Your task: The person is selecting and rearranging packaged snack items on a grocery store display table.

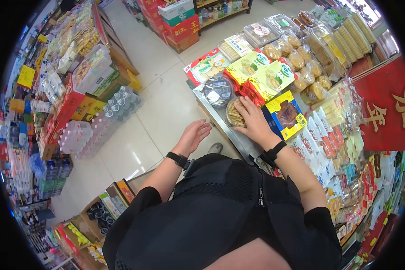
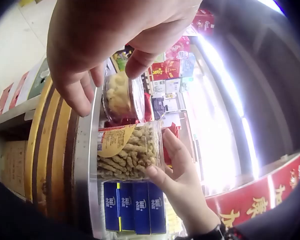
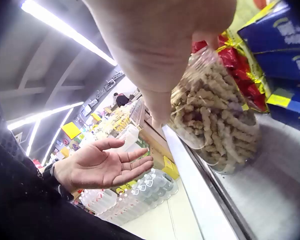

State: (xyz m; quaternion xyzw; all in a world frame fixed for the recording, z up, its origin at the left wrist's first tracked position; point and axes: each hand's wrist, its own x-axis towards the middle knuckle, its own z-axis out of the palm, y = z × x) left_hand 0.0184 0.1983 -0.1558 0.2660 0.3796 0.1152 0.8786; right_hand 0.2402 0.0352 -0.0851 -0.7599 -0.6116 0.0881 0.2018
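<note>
My right hand [image 1: 255, 123] grips a clear jar of twisted snacks [image 1: 235, 112] near its top, at the metal counter edge. In the right wrist view the jar [image 3: 215, 117] stands tilted against the metal surface, with the hand [image 3: 160, 55] around its upper part. The left wrist view shows the jar [image 2: 132, 155] upright beside a round tub [image 2: 122, 97]. My left hand [image 1: 195, 137] hangs in the air left of the counter, palm up, fingers relaxed, holding nothing. A dark-lidded round tub [image 1: 218, 91] sits just beyond the jar.
Yellow-green snack bags [image 1: 270, 76] and a blue-yellow box [image 1: 285, 115] lie right of the jar. Bagged buns [image 1: 297, 60] are farther back. The metal counter edge [image 1: 225, 126] runs beside the tiled floor [image 1: 166, 103]. Bottle packs [image 1: 121, 104] stand on the left.
</note>
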